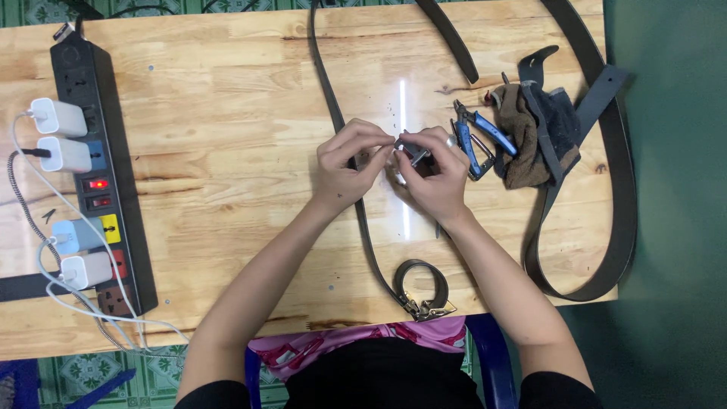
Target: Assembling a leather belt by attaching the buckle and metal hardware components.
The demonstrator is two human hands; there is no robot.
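Both forearms up from the near edge, left hand (350, 161) and right hand (433, 176) meeting mid-table, fingers pinched shut together on a small metal buckle (411, 149) between them, dark belt (344, 136) lying lengthwise, far edge to near, under the left.

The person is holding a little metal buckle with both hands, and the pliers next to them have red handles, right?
Not quite. The head view shows the pliers have blue handles, not red. The rest holds: left hand and right hand both hold the little metal buckle.
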